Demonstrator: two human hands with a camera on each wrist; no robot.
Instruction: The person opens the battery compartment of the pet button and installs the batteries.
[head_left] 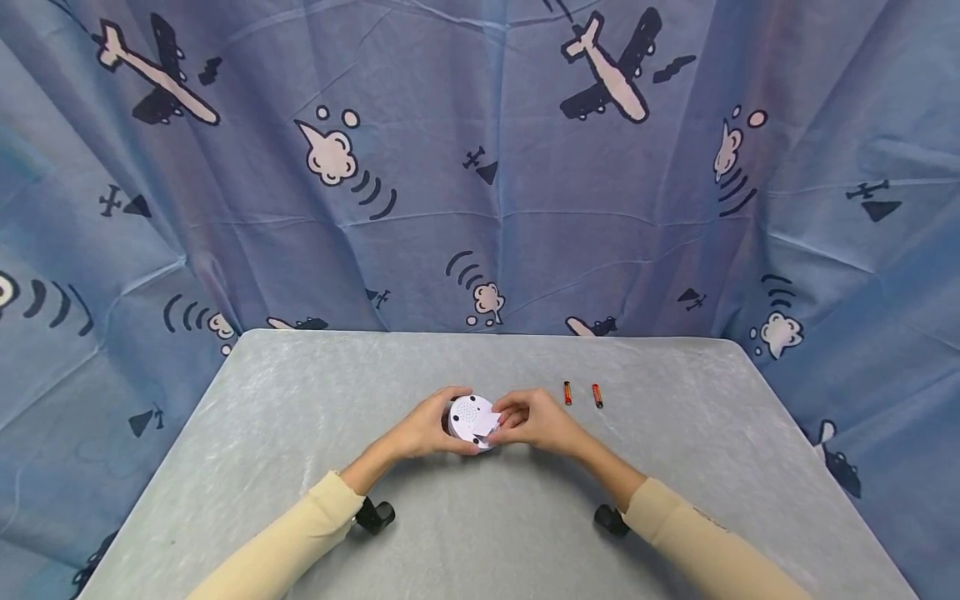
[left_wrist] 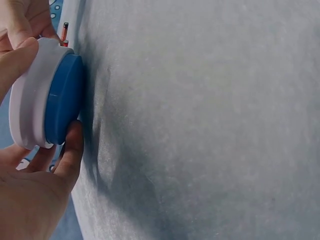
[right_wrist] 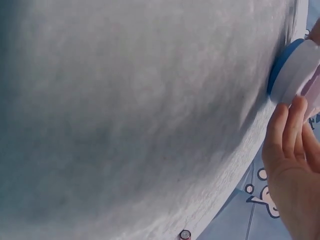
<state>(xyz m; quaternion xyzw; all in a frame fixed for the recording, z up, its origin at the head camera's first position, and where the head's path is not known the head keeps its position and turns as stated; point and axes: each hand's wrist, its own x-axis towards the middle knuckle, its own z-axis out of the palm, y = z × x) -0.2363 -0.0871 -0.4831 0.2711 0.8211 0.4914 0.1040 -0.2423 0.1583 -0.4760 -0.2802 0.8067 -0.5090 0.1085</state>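
Note:
A round white device (head_left: 467, 412) with dotted holes and small dark spots on its upper face is held above the table. The left hand (head_left: 426, 429) grips it from the left, fingers and thumb around its rim. From the right, the right hand (head_left: 543, 423) pinches a thin white piece (head_left: 489, 422) at the device's face; whether the piece is fully apart from it I cannot tell. In the left wrist view, the device (left_wrist: 32, 102) has a blue underside (left_wrist: 65, 97). The right wrist view shows the right hand's fingers (right_wrist: 292, 117) against its side.
Two small red-and-black batteries (head_left: 567, 393) (head_left: 597, 396) lie on the grey table (head_left: 337, 375), to the right of and beyond the right hand. A blue curtain (head_left: 420, 275) with printed planes hangs behind the table. Black wrist cameras (head_left: 375, 517) (head_left: 611, 521) sit under both forearms.

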